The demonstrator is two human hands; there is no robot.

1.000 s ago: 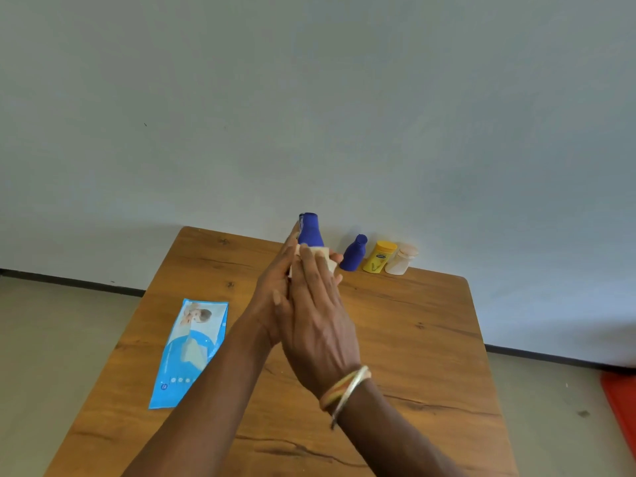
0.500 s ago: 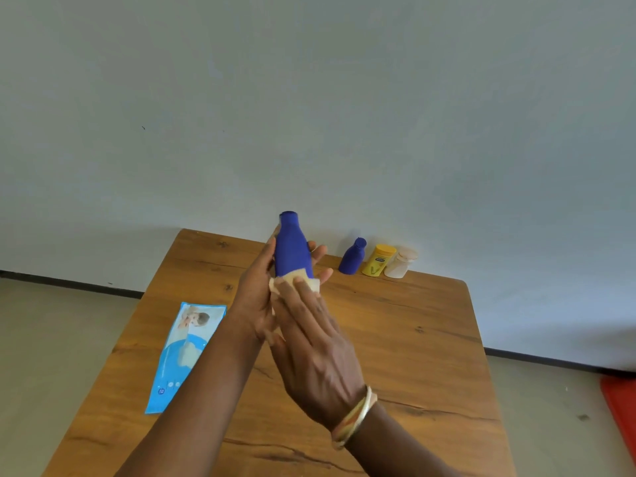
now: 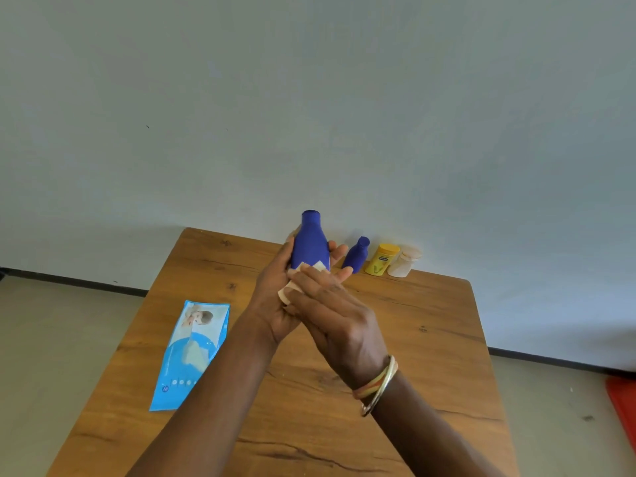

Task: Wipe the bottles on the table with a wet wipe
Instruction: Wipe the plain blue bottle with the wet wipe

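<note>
Head view: the left hand (image 3: 275,304) holds the big blue bottle (image 3: 309,246) above the far half of the wooden table (image 3: 430,339), with fingers and thumb curled round its lower body. The bottle stands close to upright, long axis near vertical, narrow capped neck pointing up toward the wall (image 3: 309,98). No label or writing shows on its blue side.

The right hand (image 3: 340,325) lays straight fingers over the wet wipe (image 3: 318,266), pressing it flat against the bottle's lower part; one corner of the wipe sticks out on the left. Bangles (image 3: 377,387) sit on that wrist.

Along the far edge stand a small blue bottle (image 3: 356,254), a yellow bottle (image 3: 382,259) and a pale bottle (image 3: 402,261), close together in a row. The yellow one carries a small dark label, too small to read.

The blue wipes pack (image 3: 192,352) lies flat on the left side of the table; its print is also too small to read.
</note>
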